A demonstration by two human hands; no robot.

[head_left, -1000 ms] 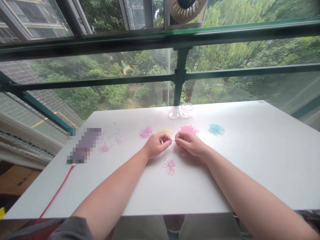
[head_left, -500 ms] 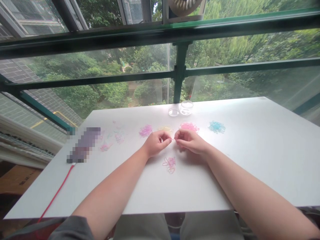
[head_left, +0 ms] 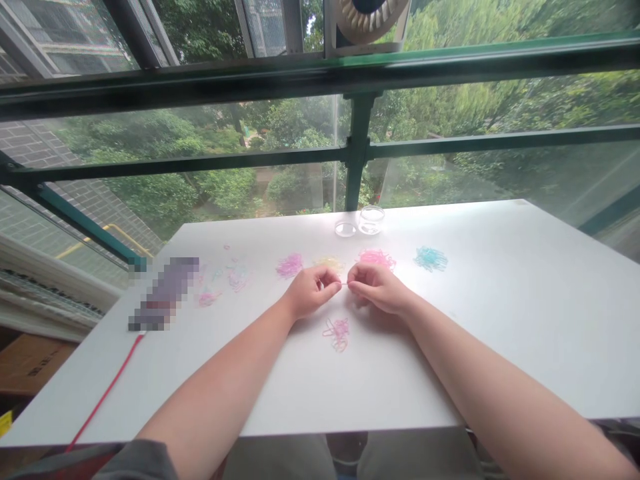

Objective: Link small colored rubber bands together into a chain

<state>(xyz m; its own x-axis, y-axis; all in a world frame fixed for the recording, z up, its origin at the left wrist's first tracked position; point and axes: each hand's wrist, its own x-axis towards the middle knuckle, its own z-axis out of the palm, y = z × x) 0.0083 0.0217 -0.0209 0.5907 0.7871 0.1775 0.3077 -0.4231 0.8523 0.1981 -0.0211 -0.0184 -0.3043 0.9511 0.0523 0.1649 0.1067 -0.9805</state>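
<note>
Between my fingertips a thin pink band [head_left: 345, 284] is stretched, pinched at one end by my left hand [head_left: 315, 291] and at the other by my right hand [head_left: 375, 287]. Just below lies a small loose pile of pink bands [head_left: 338, 333] on the white table [head_left: 300, 393]. Beyond my hands are piles of purple bands [head_left: 289, 265], yellow bands [head_left: 327, 263], partly covered by my left hand, and bright pink bands [head_left: 375, 257], partly behind my right hand. Teal bands [head_left: 431, 259] lie farther right.
A clear round jar [head_left: 371, 220] and its lid [head_left: 345, 229] stand at the far edge. Scattered mixed bands [head_left: 237, 275] lie at the left, beside a blurred-out dark object [head_left: 165, 293] with a red cable [head_left: 107, 390].
The whole view has shifted slightly, with the table a little lower in it. Both hands keep their pinch, and the gap between their fingertips looks slightly smaller.
</note>
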